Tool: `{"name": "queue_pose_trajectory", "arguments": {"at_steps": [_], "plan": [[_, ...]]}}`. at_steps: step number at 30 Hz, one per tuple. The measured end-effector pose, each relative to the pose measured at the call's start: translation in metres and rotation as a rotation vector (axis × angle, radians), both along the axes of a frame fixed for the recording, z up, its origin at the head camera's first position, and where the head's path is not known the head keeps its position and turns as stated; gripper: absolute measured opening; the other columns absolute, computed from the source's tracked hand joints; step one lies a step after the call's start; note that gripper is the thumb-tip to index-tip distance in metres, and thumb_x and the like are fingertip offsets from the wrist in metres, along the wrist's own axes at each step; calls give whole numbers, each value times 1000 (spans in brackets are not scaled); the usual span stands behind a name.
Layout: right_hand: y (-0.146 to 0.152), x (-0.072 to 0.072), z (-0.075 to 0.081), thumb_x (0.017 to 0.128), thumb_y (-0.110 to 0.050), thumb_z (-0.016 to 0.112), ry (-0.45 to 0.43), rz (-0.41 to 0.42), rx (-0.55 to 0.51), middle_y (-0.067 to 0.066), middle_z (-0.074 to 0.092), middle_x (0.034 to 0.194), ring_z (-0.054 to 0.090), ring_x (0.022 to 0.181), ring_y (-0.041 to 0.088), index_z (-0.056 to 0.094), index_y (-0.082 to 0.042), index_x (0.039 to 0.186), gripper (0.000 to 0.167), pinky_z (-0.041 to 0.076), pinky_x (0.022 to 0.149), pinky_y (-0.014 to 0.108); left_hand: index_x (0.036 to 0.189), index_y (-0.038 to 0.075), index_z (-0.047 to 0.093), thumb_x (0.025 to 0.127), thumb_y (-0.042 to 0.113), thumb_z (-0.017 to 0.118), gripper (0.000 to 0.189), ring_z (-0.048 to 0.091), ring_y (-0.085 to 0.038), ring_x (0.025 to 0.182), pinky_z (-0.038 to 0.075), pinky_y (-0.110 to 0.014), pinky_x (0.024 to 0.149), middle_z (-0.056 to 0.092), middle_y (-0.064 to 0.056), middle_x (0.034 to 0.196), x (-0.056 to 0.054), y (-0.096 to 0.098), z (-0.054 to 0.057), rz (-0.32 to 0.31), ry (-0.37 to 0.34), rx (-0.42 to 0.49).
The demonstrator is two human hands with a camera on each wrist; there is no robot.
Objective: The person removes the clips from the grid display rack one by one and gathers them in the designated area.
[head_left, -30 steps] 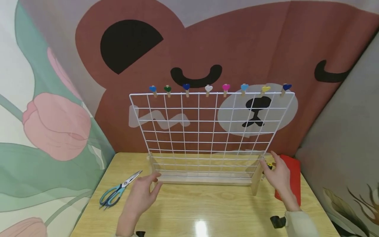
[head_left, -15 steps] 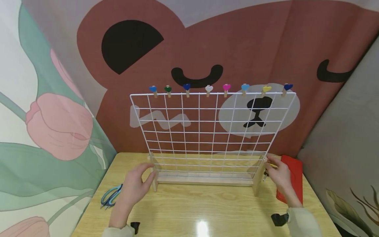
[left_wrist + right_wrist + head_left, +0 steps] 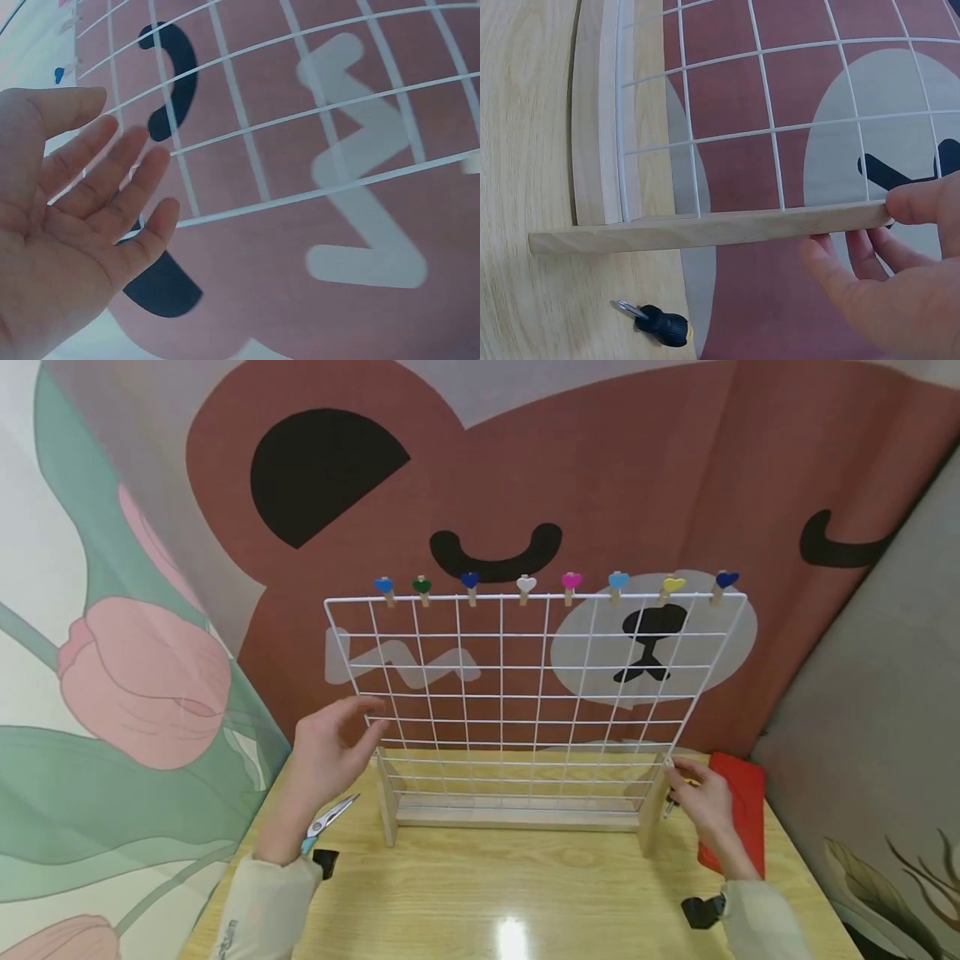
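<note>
Grid (image 3: 502,667), rectangular and of white wire, stands in a pale-wood base (image 3: 517,818). Right hand (image 3: 703,802) pinches the flat pale-wood side upright (image 3: 705,230) at its top end; left hand (image 3: 326,750), relaxed and empty, is beside the grid's left edge, contact unclear. Step, as judged: steadying the grid; next move likely calls for even support both sides.

Soft even light, white glare (image 3: 512,937) low on the tabletop (image 3: 585,893), left wrist view hazy and bluish

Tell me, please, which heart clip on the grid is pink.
The fifth clip from the left, between the white clip and light-blue clip; it is the only pink one.
</note>
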State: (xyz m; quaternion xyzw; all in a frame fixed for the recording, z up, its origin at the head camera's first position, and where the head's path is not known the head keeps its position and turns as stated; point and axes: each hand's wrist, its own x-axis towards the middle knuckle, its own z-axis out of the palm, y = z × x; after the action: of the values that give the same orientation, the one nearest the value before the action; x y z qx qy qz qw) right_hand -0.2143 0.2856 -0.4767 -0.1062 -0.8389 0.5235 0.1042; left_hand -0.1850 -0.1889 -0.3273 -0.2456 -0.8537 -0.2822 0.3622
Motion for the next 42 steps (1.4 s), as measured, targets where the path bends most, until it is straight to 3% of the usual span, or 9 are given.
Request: {"name": "queue_pose_trajectory", "arguments": {"at_steps": [4, 8, 14, 22, 28, 36, 42], "plan": [[-1, -2, -3, 98, -20, 53, 8, -17, -24, 25, 55, 122, 54, 79, -11, 53, 7, 130, 42, 51, 70, 14, 102, 4, 70, 83, 5, 72, 18, 46, -7, 53, 39, -26, 51, 70, -4, 87, -7, 1, 19, -11, -21, -4], [-2, -4, -6, 97, -18, 54, 33, -33, -59, 17, 57, 116, 49, 79, -16, 52, 7, 129, 41, 48, 68, 11, 104, 4, 70, 84, 7, 73, 21, 52, -11, 55, 45, -31, 56, 71, -8, 93, -14, 3, 35, -3, -16, 7], [-2, -6, -10, 97, -17, 55, 42, -45, -129, -7, 55, 101, 50, 82, -13, 52, 5, 130, 39, 49, 70, 13, 104, 3, 70, 83, 8, 74, 22, 66, -23, 84, 52, -40, 69, 71, -12, 98, -23, 3, 51, 11, -11, 32], [2, -6, -10, 97, -16, 56, 45, -1, -202, -21, 54, 90, 55, 83, -6, 49, 8, 131, 42, 52, 74, 17, 104, 2, 68, 86, 13, 72, 21, 63, -21, 85, 48, -39, 74, 70, -10, 97, -30, 2, 71, 31, -17, 22], [4, -7, -10, 97, -14, 56, 46, 19, -245, -23, 54, 88, 55, 82, -6, 46, 10, 132, 43, 50, 71, 12, 105, 2, 68, 87, 14, 71, 22, 63, -23, 84, 49, -42, 74, 70, -11, 97, -33, 6, 87, 40, -24, 17], [5, -7, -13, 97, -15, 56, 43, 25, -249, -21, 54, 89, 55, 84, -6, 45, 10, 133, 45, 49, 71, 12, 104, 3, 69, 87, 14, 70, 21, 62, -21, 79, 49, -38, 71, 70, -9, 98, -39, 13, 101, 45, 8, 7], [4, -7, -11, 98, -17, 56, 44, 26, -259, -17, 56, 94, 54, 87, -5, 45, 8, 133, 45, 49, 72, 12, 106, 1, 68, 88, 15, 70, 24, 67, -23, 90, 53, -39, 75, 71, -10, 100, -48, 15, 112, 54, 38, 48]]}}
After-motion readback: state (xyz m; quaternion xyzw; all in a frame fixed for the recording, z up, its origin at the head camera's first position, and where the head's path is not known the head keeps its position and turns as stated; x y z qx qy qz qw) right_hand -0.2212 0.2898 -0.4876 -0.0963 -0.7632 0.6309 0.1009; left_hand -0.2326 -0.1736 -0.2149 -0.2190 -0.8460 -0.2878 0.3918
